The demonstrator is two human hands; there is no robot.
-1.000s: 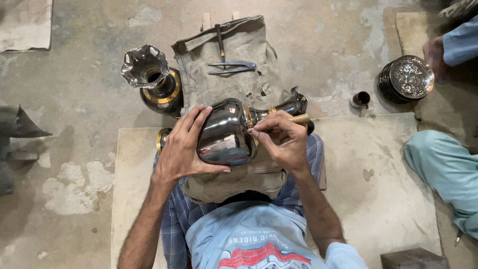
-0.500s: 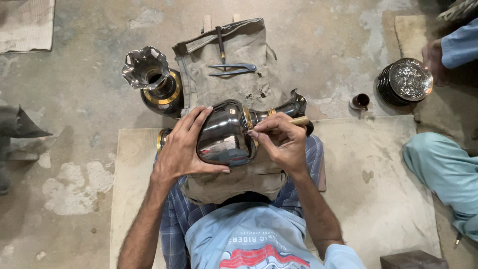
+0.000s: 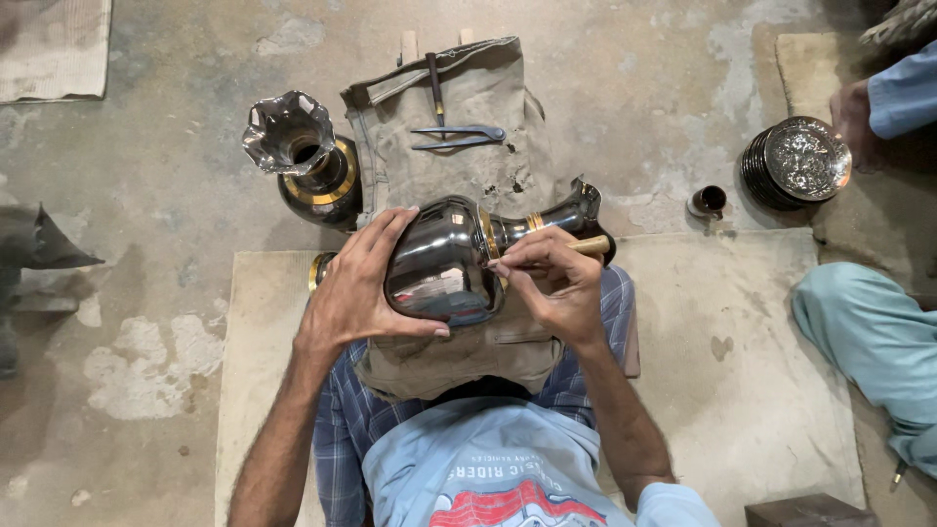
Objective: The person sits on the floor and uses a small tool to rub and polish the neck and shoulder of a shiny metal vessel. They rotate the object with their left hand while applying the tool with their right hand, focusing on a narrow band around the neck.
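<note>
Left hand [image 3: 356,293] steadies my black metal vase [image 3: 444,259], right hand [image 3: 551,288] grips wooden-handled engraving tool [image 3: 586,246]; mid-engraving, next stroke probably needs steady pressure.

Soft, even daylight, sharp focus throughout, faint shadows, with bright glare streaks on the glossy black metal vase [image 3: 439,263].

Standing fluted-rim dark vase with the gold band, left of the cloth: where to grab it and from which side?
Judging by shape, take the standing dark metal vase with the fluted rim and gold band at its narrow neck, just under the flare, coming from the left or above. It stands upright, the flare would stop a slip, and the grey canvas cloth crowds its right side.
</note>
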